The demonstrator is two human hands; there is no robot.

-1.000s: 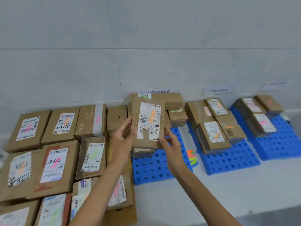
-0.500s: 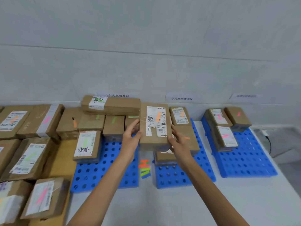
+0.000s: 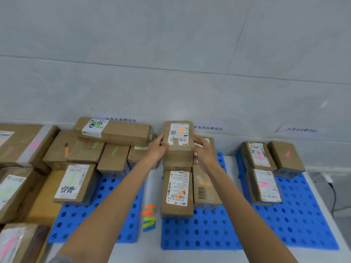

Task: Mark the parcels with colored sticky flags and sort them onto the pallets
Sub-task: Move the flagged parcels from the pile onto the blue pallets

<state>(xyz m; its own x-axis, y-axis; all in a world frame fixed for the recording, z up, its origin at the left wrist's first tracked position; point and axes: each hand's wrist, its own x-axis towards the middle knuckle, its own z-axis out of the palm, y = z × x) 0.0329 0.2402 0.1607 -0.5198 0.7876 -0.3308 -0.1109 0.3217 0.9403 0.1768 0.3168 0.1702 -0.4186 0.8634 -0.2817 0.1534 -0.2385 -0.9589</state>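
**Parcel carried back to the middle pallet's rear stack**

Moved farther back than a second ago, the orange-flagged parcel sits over the middle pallet. The left hand and right hand clasp its sides with curled fingers. It is best lowered flat and square on the boxes beneath. Green-flagged parcels crowd the left, sticky flags lie on the counter, and pink-flagged parcels sit to the right.

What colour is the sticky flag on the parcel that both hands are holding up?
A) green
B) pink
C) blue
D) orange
D: the parcel gripped between the left hand and the right hand carries an orange flag stuck across its shipping label.
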